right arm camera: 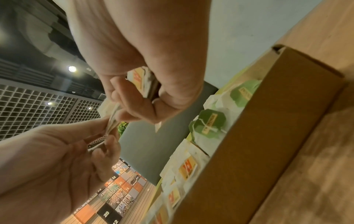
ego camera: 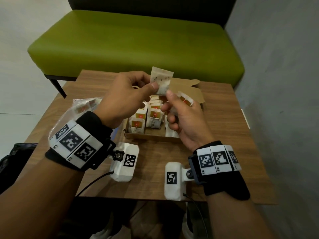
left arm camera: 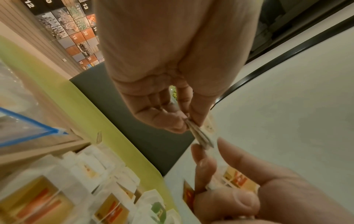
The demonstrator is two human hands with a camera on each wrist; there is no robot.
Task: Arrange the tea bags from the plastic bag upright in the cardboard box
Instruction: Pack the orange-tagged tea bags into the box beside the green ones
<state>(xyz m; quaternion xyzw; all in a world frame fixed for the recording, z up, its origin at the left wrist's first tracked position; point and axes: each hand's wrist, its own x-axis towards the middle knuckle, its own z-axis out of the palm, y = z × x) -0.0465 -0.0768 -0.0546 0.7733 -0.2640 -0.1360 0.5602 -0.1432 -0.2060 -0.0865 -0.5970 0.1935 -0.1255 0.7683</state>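
Observation:
Above the box my left hand point(ego camera: 152, 84) pinches a plain paper tea bag point(ego camera: 161, 79) upright between thumb and fingers. It shows edge-on in the left wrist view as tea bag point(left arm camera: 199, 135). My right hand point(ego camera: 174, 104) grips a second tea bag with an orange tag point(ego camera: 185, 100), and its index fingertip touches the lower corner of the raised one. The open cardboard box point(ego camera: 151, 138) holds several tea bags point(ego camera: 152, 116) standing upright, with orange tags and green tags point(right arm camera: 210, 122). The plastic bag point(ego camera: 81, 107) lies to the left with tea bags still inside.
The box sits on a small wooden table point(ego camera: 155, 169). Its open lid flap point(ego camera: 188, 90) lies back behind my hands. A green bench point(ego camera: 134, 45) stands beyond the table, a grey wall point(ego camera: 284, 83) to the right, and a dark bag point(ego camera: 15, 157) at the left.

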